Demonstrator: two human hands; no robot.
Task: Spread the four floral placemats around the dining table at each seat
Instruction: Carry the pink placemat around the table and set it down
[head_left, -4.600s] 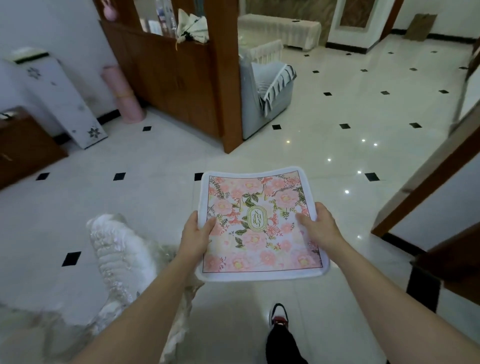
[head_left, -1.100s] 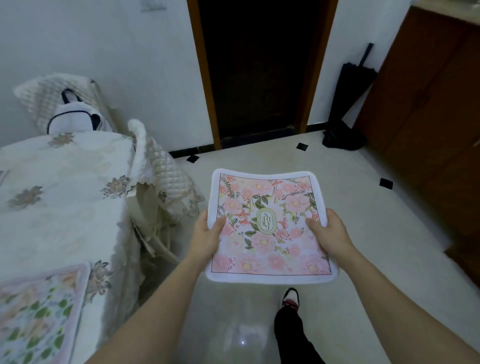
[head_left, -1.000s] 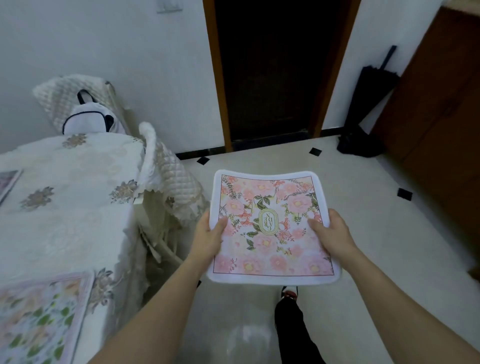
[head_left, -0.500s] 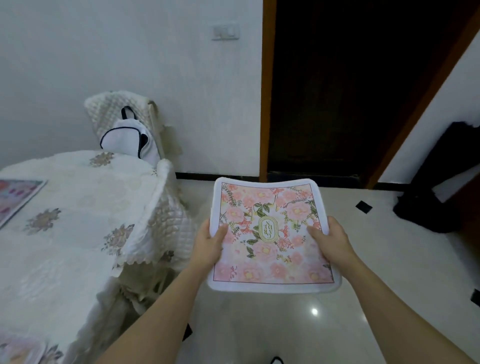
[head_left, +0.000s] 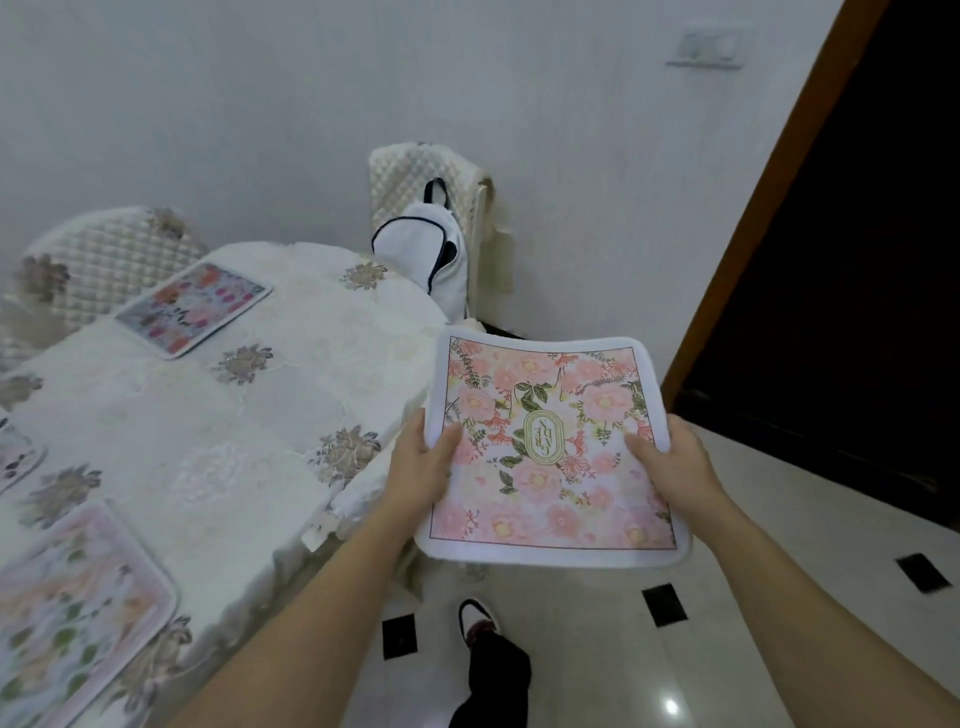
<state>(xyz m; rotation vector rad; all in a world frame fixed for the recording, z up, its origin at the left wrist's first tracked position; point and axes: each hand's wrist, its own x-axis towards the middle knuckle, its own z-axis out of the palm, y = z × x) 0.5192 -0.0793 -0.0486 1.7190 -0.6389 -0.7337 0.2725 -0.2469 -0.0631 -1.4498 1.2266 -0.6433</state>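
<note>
Hands held the pink floral placemat (head_left: 553, 452) flat and face up at centre right of the frame, above the tiled floor (head_left: 779, 597) and just right of the dining table (head_left: 218, 415). The left hand (head_left: 423, 467) gripped its left edge, the right hand (head_left: 672, 460) its right edge, thumbs on top. It looked nearly square, its far edge toward the wall. Three placemats lay on the tablecloth: one (head_left: 195, 307) upper left, one (head_left: 72, 608) lower left, one (head_left: 15, 454) cut off at the left edge.
</note>
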